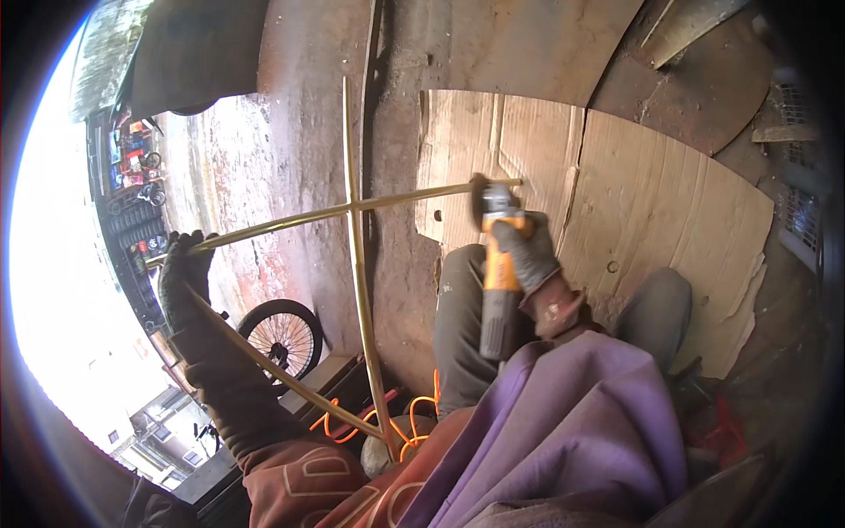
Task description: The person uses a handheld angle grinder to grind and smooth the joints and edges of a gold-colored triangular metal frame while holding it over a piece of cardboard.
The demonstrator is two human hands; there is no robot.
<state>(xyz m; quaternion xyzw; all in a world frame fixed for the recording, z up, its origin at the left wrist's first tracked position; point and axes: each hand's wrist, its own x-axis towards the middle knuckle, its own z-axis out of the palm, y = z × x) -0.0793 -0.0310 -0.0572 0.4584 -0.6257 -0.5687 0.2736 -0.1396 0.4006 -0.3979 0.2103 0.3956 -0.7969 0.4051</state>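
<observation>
My left hand (pixel 187 275) wraps round gold metal frame (pixel 357 255), near left end of crossing rod (pixel 282 223). My right hand (pixel 530 251) grips orange grinder (pixel 501 271). Frame in front of me, right end over cardboard (pixel 669 211). Rods already meet in cross; joining looks done. Disc (pixel 479 201) at right end; grinding looks part way. Blurry: can't tell if touching, or how much left.

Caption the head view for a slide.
Left hand grips a brass-coloured rod; right hand holds an orange grinder near its other end.
</observation>
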